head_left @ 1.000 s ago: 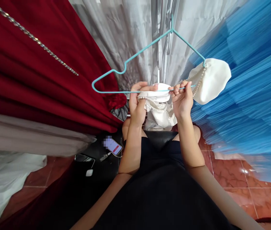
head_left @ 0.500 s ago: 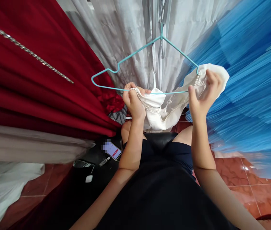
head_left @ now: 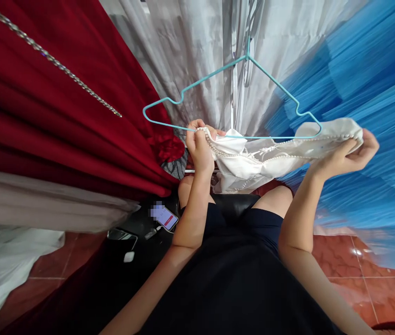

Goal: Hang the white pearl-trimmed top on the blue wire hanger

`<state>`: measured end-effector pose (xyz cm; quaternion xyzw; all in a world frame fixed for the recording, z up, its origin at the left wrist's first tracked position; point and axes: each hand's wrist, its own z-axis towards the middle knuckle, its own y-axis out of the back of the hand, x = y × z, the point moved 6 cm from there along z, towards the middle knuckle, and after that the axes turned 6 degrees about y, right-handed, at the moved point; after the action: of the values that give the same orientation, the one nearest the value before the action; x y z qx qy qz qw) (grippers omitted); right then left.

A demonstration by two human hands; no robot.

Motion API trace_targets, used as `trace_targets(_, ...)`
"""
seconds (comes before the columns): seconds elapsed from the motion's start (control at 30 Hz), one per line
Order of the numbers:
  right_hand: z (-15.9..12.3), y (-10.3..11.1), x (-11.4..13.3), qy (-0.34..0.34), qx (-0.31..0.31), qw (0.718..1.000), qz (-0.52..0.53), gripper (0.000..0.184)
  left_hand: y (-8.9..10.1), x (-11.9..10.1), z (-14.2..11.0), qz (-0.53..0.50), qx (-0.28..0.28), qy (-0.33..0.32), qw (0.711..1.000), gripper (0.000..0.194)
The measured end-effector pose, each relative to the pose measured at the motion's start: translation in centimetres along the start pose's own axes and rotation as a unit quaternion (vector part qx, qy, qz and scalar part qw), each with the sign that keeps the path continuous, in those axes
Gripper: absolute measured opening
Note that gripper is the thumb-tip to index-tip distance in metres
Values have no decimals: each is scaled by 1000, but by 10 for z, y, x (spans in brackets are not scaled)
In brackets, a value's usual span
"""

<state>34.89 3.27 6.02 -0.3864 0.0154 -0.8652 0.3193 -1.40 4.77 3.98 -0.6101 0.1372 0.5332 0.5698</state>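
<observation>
A white garment (head_left: 241,163) with pearl-beaded edging is stretched between my hands in front of my knees. My left hand (head_left: 200,144) is closed on its beaded edge and on the bottom bar of a light-blue clothes hanger (head_left: 214,73). Far out to the right, my right hand (head_left: 354,153) grips the other end of the garment. The hanger's right end reaches the white cloth near that stretched part, while its left end is bare. Some of the right fingers are hidden behind the cloth.
Red fabric (head_left: 78,93) with a sparkling trim (head_left: 54,60) hangs at left. White drapes (head_left: 197,46) hang ahead, and blue tulle (head_left: 368,139) fills the right. A phone (head_left: 166,217) with a cable lies on a black surface (head_left: 127,284) by my left side.
My right hand has moved outward to the right, pulling the garment straighter past the hanger's right end, which now shows. My left hand keeps its hold.
</observation>
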Motion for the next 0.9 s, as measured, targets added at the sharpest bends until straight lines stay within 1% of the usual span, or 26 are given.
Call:
trace_targets(0.03, -11, 9, 7, 14, -1, 1000, 3, 17, -2, 1, -2, -6, -1, -2, 1000, 14)
trace_targets(0.07, -23, 17, 16, 30, -15, 999, 4, 13, -4, 3, -4, -9, -4, -4, 1000, 13)
trace_targets(0.13, -45, 19, 37, 56, 0, 998, 12, 10, -10, 6, -9, -9, -14, -1, 1000, 13)
trace_targets(0.17, -54, 10, 47, 59, 51, 997, 18, 12, -13, 7, -12, -7, -20, 5, 1000, 13)
trace_targets(0.2, -62, -3, 56, 58, 117, 991, 21, 18, -16, 9, -14, -5, -25, 13, 1000, 13)
trace_targets(0.23, -69, -18, 63, 53, 192, 980, 26, 24, -18, 10, -17, -3, -28, 22, 999, 14)
trace_targets(0.3, -83, -51, 72, 38, 336, 940, 43, 32, -21, 10, -19, 0, -30, 32, 999, 17)
trace_targets(0.33, -88, -64, 74, 31, 388, 920, 55, 32, -20, 9, -19, 3, -28, 32, 999, 20)
trace_targets(0.37, -92, -75, 76, 26, 421, 904, 66, 30, -18, 7, -19, 9, -25, 28, 999, 22)
trace_targets(0.4, -95, -82, 76, 23, 438, 895, 75, 27, -15, 5, -19, 20, -19, 22, 999, 23)
trace_targets(0.47, -98, -90, 75, 20, 439, 895, 83, 23, -4, -2, -19, 59, -7, -3, 998, 26)
trace_targets(0.53, -96, -91, 74, 22, 419, 904, 83, 19, 16, -12, -20, 117, -24, -62, 991, 32)
trace_targets(0.6, -92, -88, 73, 28, 401, 912, 82, 16, 45, -26, -20, 188, -80, -128, 970, 33)
trace_targets(0.63, -89, -86, 72, 32, 397, 914, 81, 14, 60, -33, -18, 224, -112, -146, 957, 31)
trace_targets(0.67, -86, -85, 72, 36, 397, 913, 80, 13, 75, -40, -15, 258, -138, -151, 944, 28)
trace_targets(0.73, -80, -82, 71, 42, 407, 909, 77, 11, 98, -56, -1, 304, -168, -144, 927, 27)
trace_targets(0.8, -76, -81, 71, 49, 415, 906, 72, 11, 110, -80, 16, 311, -180, -172, 917, 28)
trace_targets(0.83, -74, -81, 72, 53, 416, 905, 70, 11, 110, -93, 26, 307, -176, -194, 915, 29)
trace_targets(0.9, -72, -80, 73, 57, 416, 905, 66, 11, 98, -115, 45, 300, -145, -228, 915, 30)
